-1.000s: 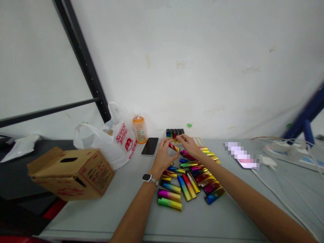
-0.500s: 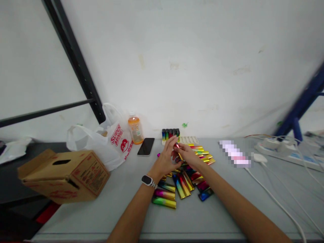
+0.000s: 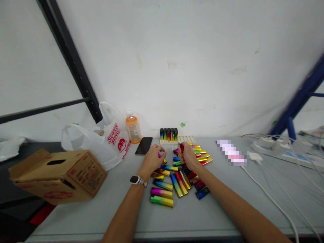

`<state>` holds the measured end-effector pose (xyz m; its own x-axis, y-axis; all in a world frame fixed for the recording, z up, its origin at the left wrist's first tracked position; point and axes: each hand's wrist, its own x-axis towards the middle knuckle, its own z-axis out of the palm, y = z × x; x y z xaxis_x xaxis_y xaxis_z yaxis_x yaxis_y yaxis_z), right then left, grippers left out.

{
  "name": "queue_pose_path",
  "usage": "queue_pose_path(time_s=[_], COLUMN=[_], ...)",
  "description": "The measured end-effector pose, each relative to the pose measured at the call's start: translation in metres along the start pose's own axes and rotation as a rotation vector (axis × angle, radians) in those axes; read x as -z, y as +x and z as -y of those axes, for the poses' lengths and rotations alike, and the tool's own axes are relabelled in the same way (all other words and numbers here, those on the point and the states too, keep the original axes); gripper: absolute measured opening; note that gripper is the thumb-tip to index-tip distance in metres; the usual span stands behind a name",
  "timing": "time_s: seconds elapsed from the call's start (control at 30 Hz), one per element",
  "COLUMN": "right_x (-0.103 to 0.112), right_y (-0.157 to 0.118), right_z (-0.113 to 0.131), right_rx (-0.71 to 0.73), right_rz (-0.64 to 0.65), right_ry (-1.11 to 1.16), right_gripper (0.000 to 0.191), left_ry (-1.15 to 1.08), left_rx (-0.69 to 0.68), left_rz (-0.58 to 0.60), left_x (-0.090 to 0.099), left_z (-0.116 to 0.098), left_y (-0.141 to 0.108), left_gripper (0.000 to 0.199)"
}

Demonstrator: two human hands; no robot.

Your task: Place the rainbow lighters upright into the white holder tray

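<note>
My right hand (image 3: pixel 189 156) is closed around a red lighter (image 3: pixel 181 147), held upright just in front of the white tray (image 3: pixel 187 139). My left hand (image 3: pixel 153 158), with a watch at its wrist, is bent over a purple and gold lighter (image 3: pixel 164 162); its fingers and thumb curl about it and partly hide it. Shiny two-coloured lighters lie loose below and between my hands, among them a green and yellow lighter (image 3: pixel 162 201). In the left part of the tray, several lighters (image 3: pixel 168 134) stand upright in rows, black tops up.
A dark phone (image 3: pixel 143 145) lies near an orange drink bottle (image 3: pixel 133 129). Left of these are a white plastic bag (image 3: pixel 111 145) and a cardboard box (image 3: pixel 60 175). At the right are a blurred-out bright device (image 3: pixel 231 152), white cables (image 3: pixel 269 199) and a power strip (image 3: pixel 298 157).
My hands were together over the lighters; now they are apart. The left has moved left and down to the purple and gold lighter, while the right keeps the red lighter.
</note>
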<state>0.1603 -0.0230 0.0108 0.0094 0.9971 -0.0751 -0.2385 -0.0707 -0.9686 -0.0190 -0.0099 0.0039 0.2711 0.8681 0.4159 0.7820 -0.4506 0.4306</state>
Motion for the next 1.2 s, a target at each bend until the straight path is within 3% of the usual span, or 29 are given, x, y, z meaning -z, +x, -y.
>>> queue_pose_path(time_s=[0.23,0.4,0.5,0.67,0.83,1.0,1.1,1.2], right_x=[0.000,0.002,0.003,0.001,0.001,-0.001,-0.010,-0.019], right_y=[-0.005,0.000,0.004,0.000,0.012,0.053,0.077,0.097], right_z=[0.006,-0.002,-0.008,-0.006,-0.003,0.007,0.018,0.022], right_rx=[-0.148,-0.061,0.038,0.071,0.341,0.687,0.756,0.788], right_rz=[0.055,0.033,0.021,0.068,0.179,0.055,0.099,0.137], right_ry=[0.104,0.015,-0.040,-0.070,-0.228,-0.691,-0.886,-0.966], right_gripper=[0.054,0.047,0.042,0.042,0.035,0.020,0.015,0.023], left_ry=[0.002,-0.078,-0.106,-0.112,-0.107,-0.092,-0.049,-0.012], left_rx=[0.048,0.053,0.065,0.074,0.057,-0.006,-0.028,-0.027], left_rz=[0.053,0.092,0.105,0.091,0.094,0.156,0.186,0.198], left_x=[-0.009,-0.009,-0.009,-0.012,-0.014,-0.010,-0.008,-0.006], left_z=[0.002,0.001,0.001,0.007,0.012,0.014,0.014,0.012], left_y=[-0.003,-0.004,-0.005,-0.007,-0.006,-0.005,-0.006,-0.008], left_gripper=[0.024,0.040,0.045,0.048,0.036,0.028,0.034,0.033])
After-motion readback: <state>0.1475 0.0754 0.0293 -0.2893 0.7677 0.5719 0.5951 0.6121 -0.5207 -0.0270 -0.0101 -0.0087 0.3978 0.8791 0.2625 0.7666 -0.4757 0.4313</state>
